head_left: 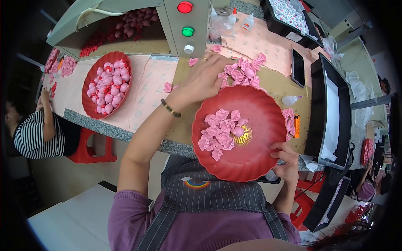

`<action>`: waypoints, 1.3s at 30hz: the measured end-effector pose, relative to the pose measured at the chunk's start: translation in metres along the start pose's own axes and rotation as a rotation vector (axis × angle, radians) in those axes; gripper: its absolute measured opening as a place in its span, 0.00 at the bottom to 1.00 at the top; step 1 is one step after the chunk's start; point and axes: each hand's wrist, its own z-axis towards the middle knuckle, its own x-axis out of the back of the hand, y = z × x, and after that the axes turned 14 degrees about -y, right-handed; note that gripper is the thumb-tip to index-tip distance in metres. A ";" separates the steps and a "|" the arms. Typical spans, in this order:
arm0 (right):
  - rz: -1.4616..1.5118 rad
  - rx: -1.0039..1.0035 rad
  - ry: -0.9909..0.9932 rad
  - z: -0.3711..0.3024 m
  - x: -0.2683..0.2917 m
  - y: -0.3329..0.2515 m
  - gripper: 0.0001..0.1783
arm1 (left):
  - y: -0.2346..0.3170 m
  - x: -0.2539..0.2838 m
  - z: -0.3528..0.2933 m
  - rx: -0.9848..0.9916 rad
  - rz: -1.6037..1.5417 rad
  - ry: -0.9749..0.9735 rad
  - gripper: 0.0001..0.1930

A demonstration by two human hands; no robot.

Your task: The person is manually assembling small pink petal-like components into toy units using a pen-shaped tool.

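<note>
My left hand [204,78] lies palm down on the table, fingers spread against a heap of small pink moulded pieces [244,72]. It grips nothing that I can see. My right hand [287,162] holds the lower right rim of a round red scalloped tray [261,152], which hangs tilted over the table's front edge above my lap. Inside the tray sits a cluster of several pink pieces [220,131] left of its centre.
A second red tray [91,77] full of pink balls sits at the left. A grey control box [186,26] with red, green and white buttons stands behind. A black phone [298,67], glue bottles [248,21], a black bin [331,111] and a seated person in stripes [35,134] surround.
</note>
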 end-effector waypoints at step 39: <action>-0.003 0.048 0.051 0.009 -0.010 -0.003 0.12 | 0.082 -0.003 -0.063 -0.293 -0.156 -0.171 0.06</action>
